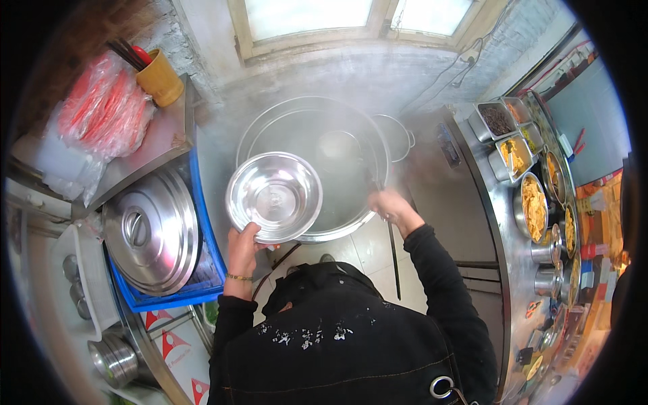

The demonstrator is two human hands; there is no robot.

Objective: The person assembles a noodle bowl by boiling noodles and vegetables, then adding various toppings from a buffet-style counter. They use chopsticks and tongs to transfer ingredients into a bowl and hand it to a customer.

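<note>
My left hand (244,248) grips the near rim of a shiny stainless-steel bowl (273,200). Apart from glare, nothing shows inside the bowl, which is held over the left side of a large metal stockpot (331,234). Steam rises from the cloudy liquid (339,195) in the pot. At the pot's right rim, my right hand (395,207) is closed around a long dark handle (395,268) that sticks out below the fist. A pale round shape (340,147), perhaps a ladle or skimmer head, shows through the steam; its link to the handle is blurred.
On the left, a large steel lid (152,233) rests on a blue crate (172,304). Bagged red plastic (104,109) and a utensil holder (161,78) stand above it. A smaller pot (392,136) sits behind the stockpot. Food containers (534,207) line the right-hand steel counter (498,223).
</note>
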